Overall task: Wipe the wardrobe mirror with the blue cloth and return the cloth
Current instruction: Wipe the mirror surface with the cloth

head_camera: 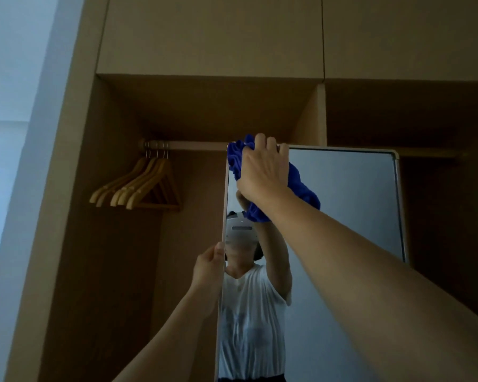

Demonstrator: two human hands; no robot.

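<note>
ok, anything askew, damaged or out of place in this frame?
Nothing stands out. The right hand presses the bunched blue cloth on the mirror at its top left corner, the left hand grips the mirror's left edge, and the wooden hangers hang bunched on the rail.

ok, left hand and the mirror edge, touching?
Touching. The head view shows the left hand wrapped around the left edge of the mirror, fingers on its frame, while the right hand presses the blue cloth.

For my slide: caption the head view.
Right hand presses blue cloth to mirror top; left hand grips its edge.
</note>
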